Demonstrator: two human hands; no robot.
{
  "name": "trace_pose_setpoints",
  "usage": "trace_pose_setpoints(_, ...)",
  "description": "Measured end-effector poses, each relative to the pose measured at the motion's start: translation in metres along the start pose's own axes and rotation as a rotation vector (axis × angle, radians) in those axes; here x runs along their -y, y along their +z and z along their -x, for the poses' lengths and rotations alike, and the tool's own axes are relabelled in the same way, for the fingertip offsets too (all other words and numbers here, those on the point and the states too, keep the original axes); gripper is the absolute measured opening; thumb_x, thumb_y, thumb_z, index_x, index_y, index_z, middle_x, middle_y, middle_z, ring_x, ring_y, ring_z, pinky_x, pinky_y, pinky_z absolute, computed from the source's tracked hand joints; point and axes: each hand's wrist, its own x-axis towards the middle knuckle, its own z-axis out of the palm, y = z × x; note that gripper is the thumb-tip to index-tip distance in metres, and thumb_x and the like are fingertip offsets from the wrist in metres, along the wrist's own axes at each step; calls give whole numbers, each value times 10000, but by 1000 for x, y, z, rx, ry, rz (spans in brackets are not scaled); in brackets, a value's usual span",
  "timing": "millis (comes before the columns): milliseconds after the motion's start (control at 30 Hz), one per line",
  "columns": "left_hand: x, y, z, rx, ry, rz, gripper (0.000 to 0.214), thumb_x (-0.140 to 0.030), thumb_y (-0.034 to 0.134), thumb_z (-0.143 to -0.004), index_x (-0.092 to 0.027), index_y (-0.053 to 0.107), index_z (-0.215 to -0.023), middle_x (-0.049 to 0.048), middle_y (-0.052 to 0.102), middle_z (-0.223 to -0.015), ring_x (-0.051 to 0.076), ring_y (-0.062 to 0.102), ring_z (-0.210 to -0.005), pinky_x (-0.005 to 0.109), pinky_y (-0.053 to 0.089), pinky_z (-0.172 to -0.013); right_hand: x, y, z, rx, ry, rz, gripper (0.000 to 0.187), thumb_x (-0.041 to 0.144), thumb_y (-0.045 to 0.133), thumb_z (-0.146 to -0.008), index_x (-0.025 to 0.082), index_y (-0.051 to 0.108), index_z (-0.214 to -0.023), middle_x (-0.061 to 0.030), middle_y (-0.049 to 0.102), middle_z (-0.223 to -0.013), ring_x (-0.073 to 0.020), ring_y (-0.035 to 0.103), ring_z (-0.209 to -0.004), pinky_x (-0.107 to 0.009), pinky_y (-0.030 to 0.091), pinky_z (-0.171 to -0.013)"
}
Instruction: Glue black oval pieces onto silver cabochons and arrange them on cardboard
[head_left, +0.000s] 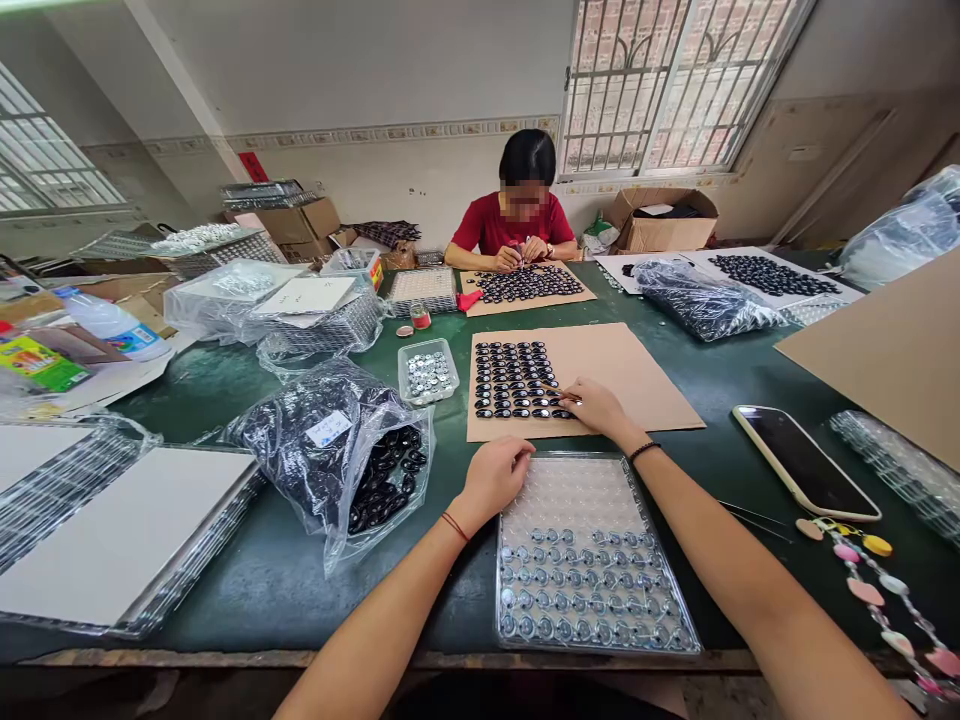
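Observation:
My right hand (pixel 598 407) pinches tweezers (pixel 555 391), their tips over rows of glossy black oval pieces (pixel 514 375) on a brown cardboard sheet (pixel 622 355). The rows cover the sheet's left part. Nearer to me lies a clear plastic tray (pixel 574 485) with round, clear bluish pieces (pixel 577 603) in its near rows; one row has a gap. My left hand (pixel 495 480) is closed at the tray's far left corner, near the cardboard's front edge. Its curled fingertips hide whatever may be between them.
An open plastic bag (pixel 300 430) of black pieces and a small tub (pixel 428 373) of silvery pieces stand left. A phone (pixel 806 460) and beaded strap (pixel 870 590) lie right. Across the table, a person in a red shirt (pixel 487 222) works over another cardboard sheet (pixel 574 292). Stacked trays (pixel 127 530) stand at left.

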Motion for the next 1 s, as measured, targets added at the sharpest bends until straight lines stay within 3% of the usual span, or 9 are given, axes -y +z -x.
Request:
trace_pose_setpoints(300,1,2,0,7,-11,-1,200,-171,443,-811,-197,613,-913,33,650,-891,165,574,-828,281,419,-743,-1,-7,-4,40,-18,13,236,282,463,-839,193,675,-892,-55,590,-855,-151,540,-788,-230,356,-646)
trace_pose_setpoints(567,-1,-1,0,6,-11,0,203,-163,440,-810,-195,616,-905,34,645,-868,155,566,-777,272,421,-705,10,-16,-3,145,-111,-6,131,286,598,-728,222,695,-790,-26,631,-789,-158,556,-756,-220,369,-647)
trace_pose_setpoints(833,-2,0,0,0,-19,-20,189,-168,448,-809,-196,614,-895,29,641,-859,153,564,-775,263,412,-693,4,-6,-4,135,-83,6,206,281,524,-791,233,706,-874,-45,652,-832,-167,561,-756,-231,357,-628)
trace_pose_setpoints(1000,-2,-1,0,1,-3,-18,196,-160,441,-812,-195,613,-900,30,637,-857,147,563,-771,259,419,-696,2,-12,-4,97,-68,-32,212,284,506,-805,219,702,-853,-35,664,-826,-155,569,-754,-220,361,-628)
